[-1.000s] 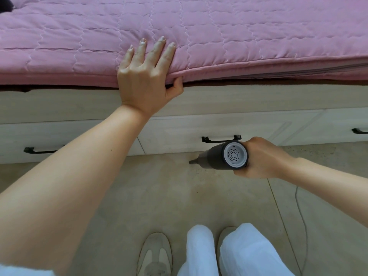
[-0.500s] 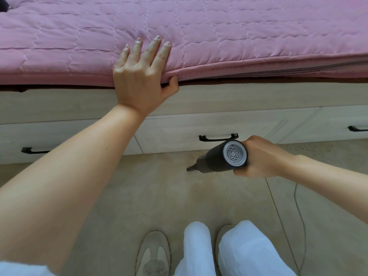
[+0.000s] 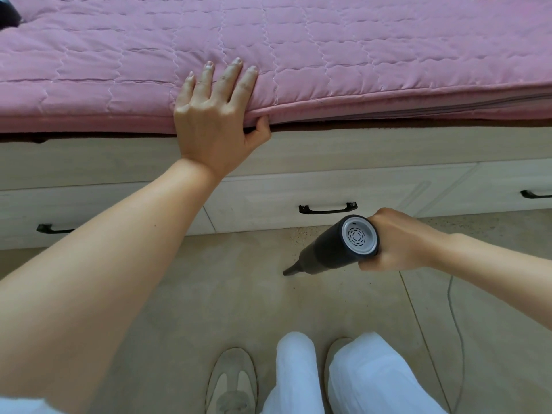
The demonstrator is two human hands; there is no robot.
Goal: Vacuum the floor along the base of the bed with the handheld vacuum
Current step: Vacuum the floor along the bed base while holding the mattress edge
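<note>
The vacuum [image 3: 337, 248] angles down with its nozzle tip at the floor [image 3: 209, 294], a little out from the bed base [image 3: 268, 198], below the middle drawer handle [image 3: 328, 208]. The right hand [image 3: 397, 242] wraps its rear end; the body juts left of the fist. The left hand [image 3: 213, 115] rests on the mattress [image 3: 298, 40] edge, 4 fingers flat, thumb hooked beneath. The sweep looks under way; specks near the base, possibly dirt, suggest working the tip closer in next.
</note>
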